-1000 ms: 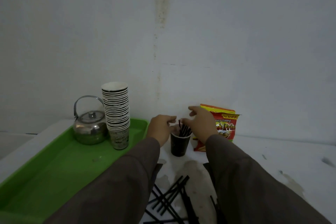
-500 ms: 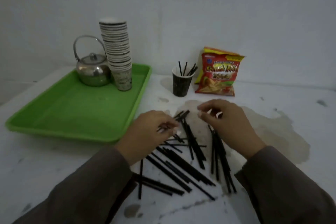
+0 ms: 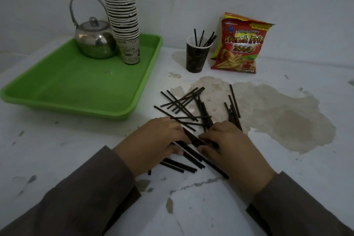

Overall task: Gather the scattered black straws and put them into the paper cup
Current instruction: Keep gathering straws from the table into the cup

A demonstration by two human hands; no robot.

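Observation:
Several black straws point(image 3: 183, 105) lie scattered on the white table in front of me. A dark paper cup point(image 3: 197, 57) stands farther back with several straws upright in it. My left hand point(image 3: 153, 140) rests on the near straws, its fingers curled round a few of them. My right hand point(image 3: 228, 143) lies beside it, fingertips pinching the same bundle of straws point(image 3: 193, 139) between the two hands. More straws point(image 3: 178, 165) stick out under my left hand.
A green tray point(image 3: 76, 82) at the left holds a metal kettle point(image 3: 93, 38) and a tall stack of paper cups point(image 3: 122, 11). A red French fries bag point(image 3: 241, 44) leans against the wall right of the cup. A brownish stain point(image 3: 277, 113) spreads on the table.
My hands left the cup at the back, came down to the scattered straws, then moved nearer to me and closed together on a bundle. The view tilted down.

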